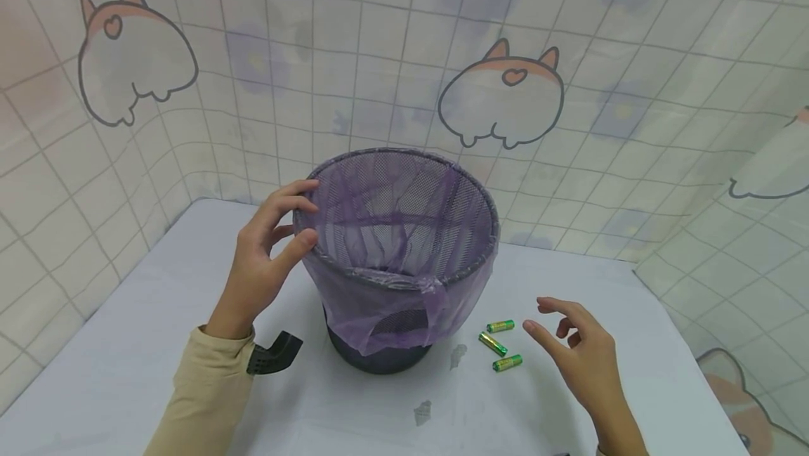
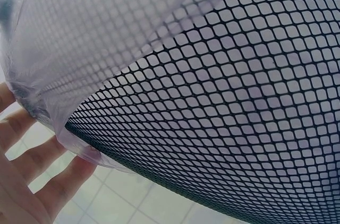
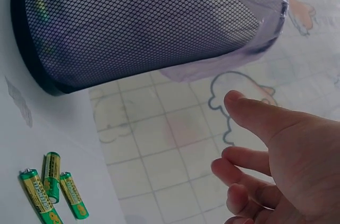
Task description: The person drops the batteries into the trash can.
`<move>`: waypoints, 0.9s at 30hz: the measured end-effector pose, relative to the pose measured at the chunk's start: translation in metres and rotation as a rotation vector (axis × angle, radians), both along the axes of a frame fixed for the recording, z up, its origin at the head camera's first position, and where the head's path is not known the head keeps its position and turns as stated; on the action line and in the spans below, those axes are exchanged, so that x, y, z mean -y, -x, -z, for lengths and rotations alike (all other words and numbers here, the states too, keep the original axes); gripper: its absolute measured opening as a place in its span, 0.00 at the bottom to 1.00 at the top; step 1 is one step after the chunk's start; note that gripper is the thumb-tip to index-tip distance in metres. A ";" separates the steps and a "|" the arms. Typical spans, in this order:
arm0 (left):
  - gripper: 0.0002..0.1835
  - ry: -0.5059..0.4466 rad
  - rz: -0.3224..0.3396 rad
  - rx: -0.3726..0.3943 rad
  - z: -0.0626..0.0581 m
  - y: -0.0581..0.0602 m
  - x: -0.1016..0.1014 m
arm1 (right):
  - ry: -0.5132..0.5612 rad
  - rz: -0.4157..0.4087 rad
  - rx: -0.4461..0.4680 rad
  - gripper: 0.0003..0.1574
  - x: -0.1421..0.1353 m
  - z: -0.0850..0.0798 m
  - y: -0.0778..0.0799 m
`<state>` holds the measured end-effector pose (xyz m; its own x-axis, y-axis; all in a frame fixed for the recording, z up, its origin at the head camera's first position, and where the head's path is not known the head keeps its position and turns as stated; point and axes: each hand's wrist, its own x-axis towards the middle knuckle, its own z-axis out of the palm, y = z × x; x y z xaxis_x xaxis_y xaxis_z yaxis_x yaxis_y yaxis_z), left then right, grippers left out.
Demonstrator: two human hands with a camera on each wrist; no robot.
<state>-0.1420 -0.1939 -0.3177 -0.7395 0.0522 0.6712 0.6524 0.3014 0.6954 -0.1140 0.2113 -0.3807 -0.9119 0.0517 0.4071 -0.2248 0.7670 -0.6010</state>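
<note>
Three loose batteries point(image 1: 492, 344) lie on the table point(image 1: 341, 424) just right of the bin point(image 1: 379, 363); the right hand point(image 1: 586, 354) is near them, holding nothing.
A light pinch across one battery's middle, thumb on one side and fingertips on the other, should suit best, as a push would likely roll it into its neighbours. That hand hangs beyond the batteries from the bin, thumb and forefinger apart, other fingers loosely bent. At the bin's left side, the left hand point(image 1: 260, 259) grips its top edge over the purple bag point(image 1: 344, 310); a gentle, steady hold there should keep both from shifting.
</note>
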 end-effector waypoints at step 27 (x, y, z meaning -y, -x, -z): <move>0.14 -0.009 0.012 -0.005 -0.001 0.000 -0.001 | -0.044 0.019 0.174 0.25 -0.007 0.007 0.003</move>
<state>-0.1419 -0.1934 -0.3172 -0.7358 0.0547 0.6750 0.6591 0.2872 0.6951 -0.1170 0.2187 -0.3872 -0.9679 0.0549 0.2453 -0.1056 0.7966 -0.5952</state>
